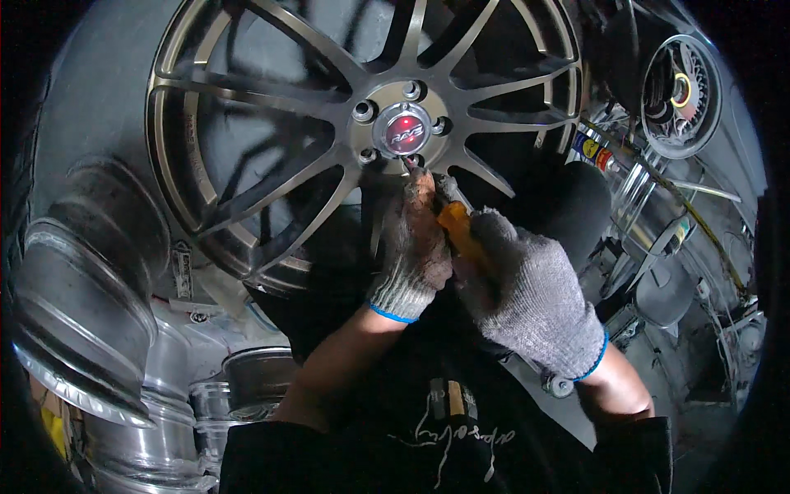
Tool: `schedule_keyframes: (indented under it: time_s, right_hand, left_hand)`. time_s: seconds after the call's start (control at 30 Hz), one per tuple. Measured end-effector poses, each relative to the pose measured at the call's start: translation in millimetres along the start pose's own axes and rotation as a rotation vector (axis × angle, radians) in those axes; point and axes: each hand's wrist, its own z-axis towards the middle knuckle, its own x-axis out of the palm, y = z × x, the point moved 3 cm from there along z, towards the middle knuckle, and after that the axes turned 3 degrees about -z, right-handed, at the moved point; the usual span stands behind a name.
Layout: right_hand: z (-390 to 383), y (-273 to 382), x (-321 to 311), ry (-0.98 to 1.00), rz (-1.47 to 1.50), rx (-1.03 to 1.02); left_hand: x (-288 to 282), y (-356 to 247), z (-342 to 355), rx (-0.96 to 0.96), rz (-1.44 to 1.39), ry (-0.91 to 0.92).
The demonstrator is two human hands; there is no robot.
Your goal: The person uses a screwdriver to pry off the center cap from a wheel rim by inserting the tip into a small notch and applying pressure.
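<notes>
A bronze-grey alloy wheel point(309, 99) with many spokes lies in front of me, its hub ringed by several bolt holes. At its centre sits a round cap point(405, 132) with a silver rim and a red middle. My left hand point(411, 239), in a dirty grey knit glove, reaches up to the lower edge of the cap. Its fingers are closed together at the tips; what they pinch is too small to make out. Beside it, my gloved right hand point(531, 280) is wrapped round a tool with an orange-yellow handle point(462, 232). The tool's tip is hidden by my left hand.
Bare metal wheel barrels point(82, 280) are stacked at the left, with more rims point(259, 375) below. On the right are another wire-like wheel point(681, 95), a spray can point(592, 151) and a metal frame with rods point(699, 191). A black round seat-like shape point(576, 206) stands near my right hand.
</notes>
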Motion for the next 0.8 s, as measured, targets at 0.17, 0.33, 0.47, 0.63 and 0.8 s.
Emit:
schedule_keyframes:
  time_s: [0.17, 0.33, 0.47, 0.63, 0.8]
  right_hand:
    - [2.2, 3.2, -7.3, 0.15, -0.408, -0.212]
    - [-5.9, 2.6, -6.9, 0.022, -0.396, -0.184]
    - [-21.8, -4.7, 2.2, -0.404, 0.029, -0.035]
    - [-20.5, -3.0, 22.5, -0.435, 0.033, -0.09]
    - [-8.1, -8.9, 4.9, -0.236, -0.017, -0.238]
  left_hand:
    - [1.8, 5.5, 4.5, -0.064, -0.018, -0.247]
    - [-0.7, -0.3, 0.9, -0.059, -0.061, -0.151]
    - [-5.7, -3.5, -0.6, 0.113, 0.53, -0.064]
    - [-19.3, -16.2, -8.9, 0.313, 0.842, 0.018]
    - [-9.7, -46.9, -34.2, 0.387, 1.145, 0.062]
